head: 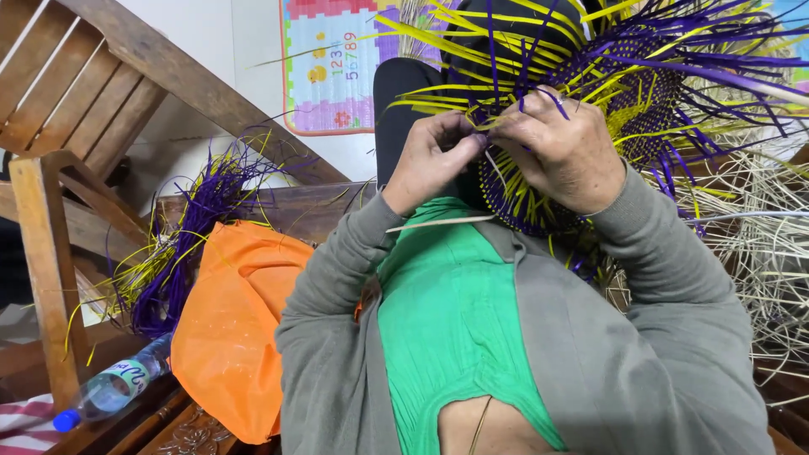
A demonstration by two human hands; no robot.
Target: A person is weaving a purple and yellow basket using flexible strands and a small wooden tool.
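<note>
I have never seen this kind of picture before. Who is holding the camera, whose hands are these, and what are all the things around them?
There is no machine here. A person wears one camera on the head, and it looks down at that person's own body and two bare hands.

The left hand and the right hand meet at the edge of a round woven piece made of purple and yellow strips. The fingers pinch strips at its rim, and loose strip ends stick out all around.

On the left lie an orange bag, a bundle of purple and yellow strips and a plastic water bottle with a blue cap. A wooden chair stands beside them. Pale straw-like strands pile up on the right.
</note>
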